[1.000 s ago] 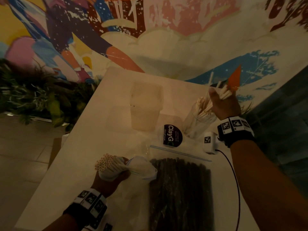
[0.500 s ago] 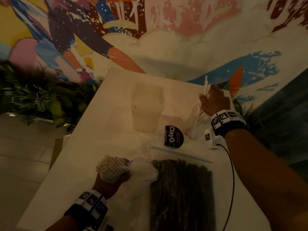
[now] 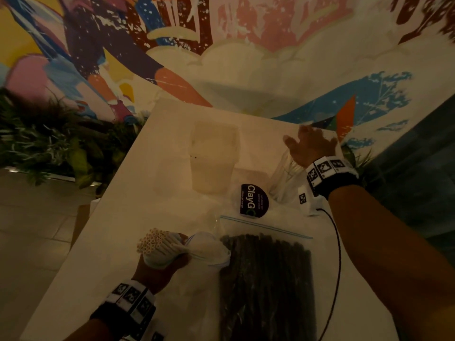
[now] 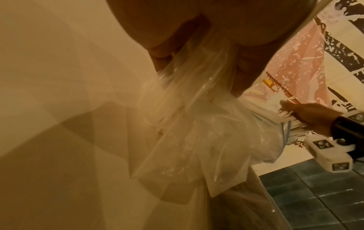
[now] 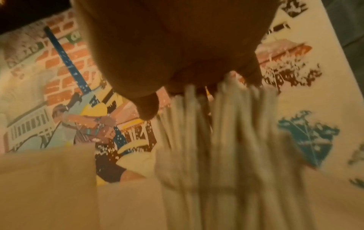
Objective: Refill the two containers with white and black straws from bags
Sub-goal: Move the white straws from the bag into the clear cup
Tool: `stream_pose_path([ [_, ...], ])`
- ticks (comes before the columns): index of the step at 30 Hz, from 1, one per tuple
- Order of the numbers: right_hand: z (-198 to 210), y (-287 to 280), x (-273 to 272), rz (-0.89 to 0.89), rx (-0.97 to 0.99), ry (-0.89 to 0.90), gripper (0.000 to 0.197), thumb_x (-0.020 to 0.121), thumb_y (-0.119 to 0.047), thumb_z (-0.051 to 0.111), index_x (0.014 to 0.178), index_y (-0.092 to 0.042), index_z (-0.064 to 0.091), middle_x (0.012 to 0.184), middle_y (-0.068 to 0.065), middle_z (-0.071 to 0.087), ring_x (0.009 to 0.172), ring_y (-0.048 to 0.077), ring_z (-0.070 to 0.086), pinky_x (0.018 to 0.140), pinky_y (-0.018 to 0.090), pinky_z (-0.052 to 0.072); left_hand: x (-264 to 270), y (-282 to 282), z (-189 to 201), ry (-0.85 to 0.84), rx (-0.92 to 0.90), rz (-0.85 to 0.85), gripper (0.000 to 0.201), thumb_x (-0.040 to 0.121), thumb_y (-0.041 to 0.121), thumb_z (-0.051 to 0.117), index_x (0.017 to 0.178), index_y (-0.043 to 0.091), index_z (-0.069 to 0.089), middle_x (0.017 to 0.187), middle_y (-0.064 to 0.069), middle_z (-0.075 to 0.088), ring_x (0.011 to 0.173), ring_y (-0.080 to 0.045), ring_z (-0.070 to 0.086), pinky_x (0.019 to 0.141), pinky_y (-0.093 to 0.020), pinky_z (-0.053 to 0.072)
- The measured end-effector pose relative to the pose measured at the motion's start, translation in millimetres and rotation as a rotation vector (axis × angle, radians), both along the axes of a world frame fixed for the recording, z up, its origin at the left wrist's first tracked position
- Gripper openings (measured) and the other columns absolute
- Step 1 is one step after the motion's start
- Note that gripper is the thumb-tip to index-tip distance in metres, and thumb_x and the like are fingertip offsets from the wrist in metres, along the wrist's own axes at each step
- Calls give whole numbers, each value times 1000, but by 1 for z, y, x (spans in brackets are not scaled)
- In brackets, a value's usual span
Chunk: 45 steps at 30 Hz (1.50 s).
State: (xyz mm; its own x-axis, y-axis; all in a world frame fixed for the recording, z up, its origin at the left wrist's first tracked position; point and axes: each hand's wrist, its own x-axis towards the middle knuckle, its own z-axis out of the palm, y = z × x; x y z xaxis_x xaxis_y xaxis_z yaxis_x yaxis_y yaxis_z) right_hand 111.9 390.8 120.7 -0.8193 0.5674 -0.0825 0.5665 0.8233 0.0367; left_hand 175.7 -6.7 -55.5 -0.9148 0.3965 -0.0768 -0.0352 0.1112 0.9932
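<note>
My left hand (image 3: 161, 265) grips a clear bag of white straws (image 3: 155, 243) near the table's front left, with the straw ends poking out toward the left. In the left wrist view the crumpled bag (image 4: 197, 124) hangs from my fingers. My right hand (image 3: 310, 146) lies flat with spread fingers on the tops of the white straws (image 5: 226, 140) standing in a clear container (image 3: 280, 178) at the back right. A second, translucent container (image 3: 213, 158) stands empty at the back centre. Black straws fill a zip bag (image 3: 267, 279) lying in front of me.
A black round ClayGo sticker (image 3: 253, 201) stands between the containers and the zip bag. A cable (image 3: 338, 254) runs from my right wrist across the white table (image 3: 110, 230). Plants (image 3: 49, 148) line the left side below a painted wall; dark tiles lie to the right.
My right hand held a bunch of white straws above the clear container, lowered them in, and now presses flat on their tops. The left hand has kept its grip.
</note>
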Motion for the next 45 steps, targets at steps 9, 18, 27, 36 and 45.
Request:
stream_pose_path([
  [9,-22,-3,14,-11,-47,145,47,97,-44,33,134,-17,43,141,14,43,127,37,40,100,54,36,0,1,2,5,7,8,41,44,67,77,79,51,66,92,20,68,80,0,64,74,-21,55],
  [18,-21,-3,22,-66,-50,72,57,95,-58,31,134,-21,48,142,15,40,130,37,35,107,51,30,2,1,6,1,-63,43,45,42,68,74,84,57,63,94,25,66,87,-1,62,81,-38,54],
  [27,2,-50,30,85,-17,375,78,85,-70,44,145,-20,34,155,11,26,143,32,21,113,60,12,4,-2,4,-36,-94,48,52,48,76,70,89,43,67,98,-8,67,95,-30,62,86,-53,51],
  [36,-57,-203,98,505,-1033,-61,101,67,-27,86,148,-34,26,150,-11,36,134,7,35,107,28,38,7,5,34,-40,-160,-20,36,39,81,64,69,62,62,77,36,64,77,15,59,72,-9,49],
  [45,-82,-236,109,436,-1128,332,35,82,-35,69,113,-20,68,112,-2,70,102,11,65,91,31,53,7,2,31,21,-212,-77,45,45,87,59,83,63,60,89,38,61,84,11,58,86,-28,53],
])
